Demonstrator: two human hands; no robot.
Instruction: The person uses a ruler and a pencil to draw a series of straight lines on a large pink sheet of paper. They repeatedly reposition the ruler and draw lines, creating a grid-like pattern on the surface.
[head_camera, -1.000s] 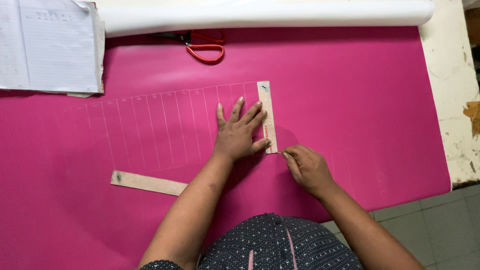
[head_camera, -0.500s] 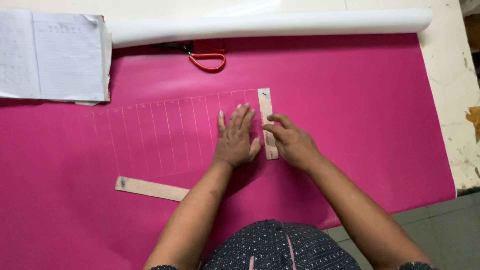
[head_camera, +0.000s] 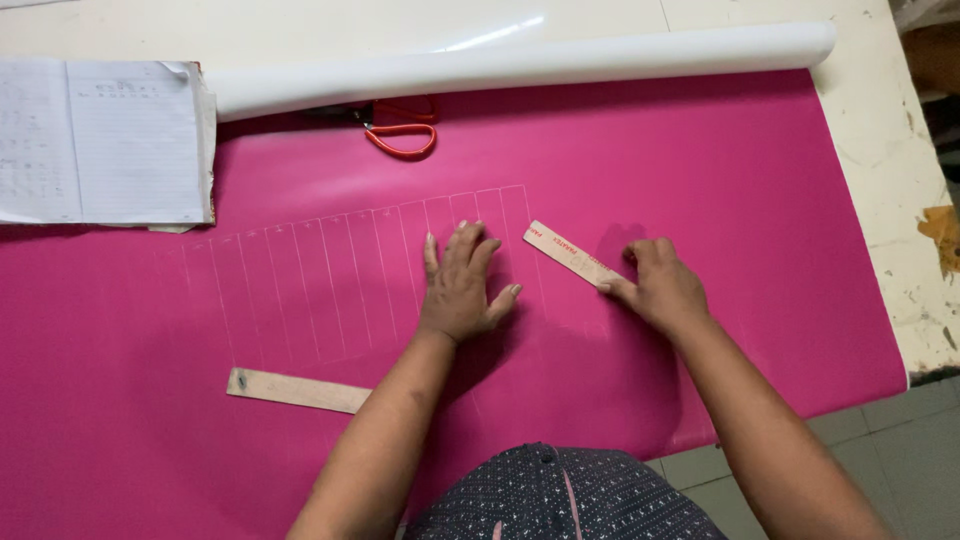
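Pink sheet (head_camera: 700, 190) is pressed flat by the open left hand (head_camera: 460, 285), fingers spread; a short wooden ruler (head_camera: 568, 254), lying tilted just beside, is pinched by the right hand (head_camera: 660, 288).

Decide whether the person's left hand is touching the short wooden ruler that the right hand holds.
Apart. The head view shows the left hand flat on the pink sheet, with bare pink showing between its fingertips and the short wooden ruler gripped by the right hand.

Sheet (head_camera: 700, 180): bright pink, ruled with thin white parallel lines.
Short ruler (head_camera: 570, 254): pale wood, red print.
Long ruler (head_camera: 297, 390): pale wood.
Scissors (head_camera: 400, 135): orange-red handles.
Roll (head_camera: 520, 68): white.
Notebook (head_camera: 100, 155): white, lined.
Desk (head_camera: 880, 170): cream, chipped.
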